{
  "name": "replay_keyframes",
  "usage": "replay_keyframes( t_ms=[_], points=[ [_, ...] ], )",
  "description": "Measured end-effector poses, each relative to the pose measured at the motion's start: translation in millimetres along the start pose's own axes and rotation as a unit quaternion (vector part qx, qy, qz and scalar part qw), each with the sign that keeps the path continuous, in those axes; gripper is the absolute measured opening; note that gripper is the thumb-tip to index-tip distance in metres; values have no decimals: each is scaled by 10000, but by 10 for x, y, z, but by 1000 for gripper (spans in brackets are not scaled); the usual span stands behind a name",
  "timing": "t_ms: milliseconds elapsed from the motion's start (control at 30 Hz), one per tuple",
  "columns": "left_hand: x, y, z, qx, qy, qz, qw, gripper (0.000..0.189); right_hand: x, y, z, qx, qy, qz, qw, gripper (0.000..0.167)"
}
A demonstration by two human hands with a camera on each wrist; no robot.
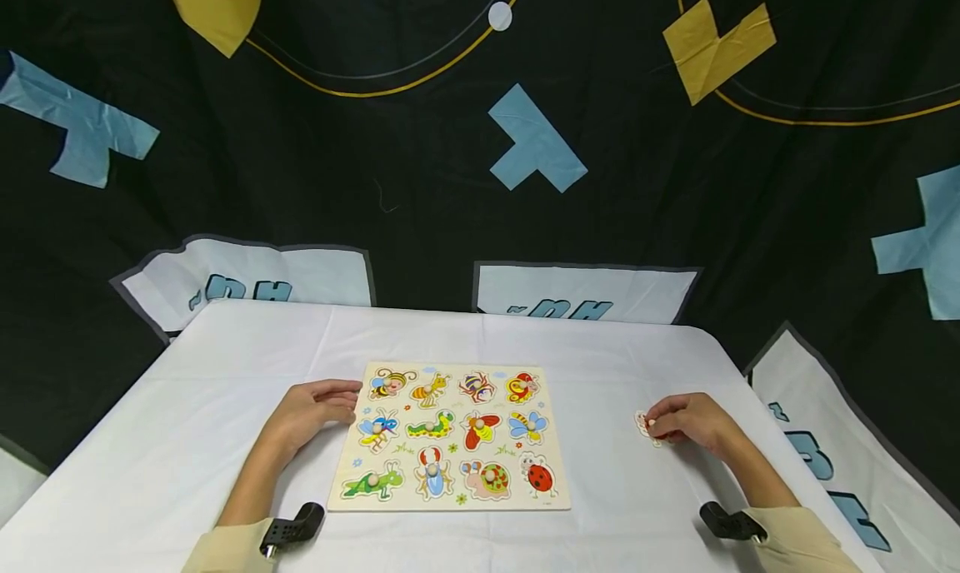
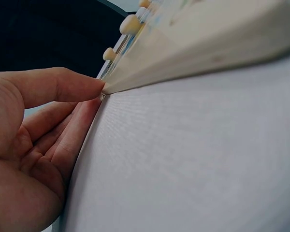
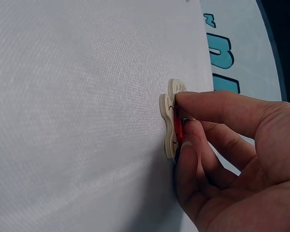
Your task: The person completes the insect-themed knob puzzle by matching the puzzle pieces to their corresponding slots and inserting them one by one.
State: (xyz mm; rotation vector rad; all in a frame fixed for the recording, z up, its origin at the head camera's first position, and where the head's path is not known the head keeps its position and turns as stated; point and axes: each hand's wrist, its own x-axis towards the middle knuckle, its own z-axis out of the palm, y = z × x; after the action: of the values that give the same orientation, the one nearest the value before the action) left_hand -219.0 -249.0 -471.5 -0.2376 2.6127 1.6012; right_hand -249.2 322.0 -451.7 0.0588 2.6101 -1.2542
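A wooden peg puzzle board (image 1: 450, 423) with insect pictures lies flat on the table. My left hand (image 1: 311, 411) is at its left edge. In the left wrist view the thumb (image 2: 63, 86) touches the board's edge (image 2: 193, 67), and the other fingers lie low beside it, against the cloth. Off to the right of the board, my right hand (image 1: 693, 423) pinches a small wooden puzzle piece (image 1: 642, 424) between thumb and fingers. The piece is cream-edged with a red middle, standing on its side in the right wrist view (image 3: 168, 125). The fingers hide much of its picture.
White cloth covers the table (image 1: 607, 381). Several pieces with round knobs sit in the board; the ladybug picture (image 1: 538, 477) at its lower right shows no knob. A black curtain (image 1: 435, 240) hangs behind the table's far edge.
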Motion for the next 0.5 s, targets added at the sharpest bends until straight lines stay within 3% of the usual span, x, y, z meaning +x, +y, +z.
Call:
replay_keyframes(
  t_ms=[500],
  points=[
    [13,6,4,28,43,-45,10000,57,-12,-70,-1,-95,-78,-81,9999,22]
  ],
)
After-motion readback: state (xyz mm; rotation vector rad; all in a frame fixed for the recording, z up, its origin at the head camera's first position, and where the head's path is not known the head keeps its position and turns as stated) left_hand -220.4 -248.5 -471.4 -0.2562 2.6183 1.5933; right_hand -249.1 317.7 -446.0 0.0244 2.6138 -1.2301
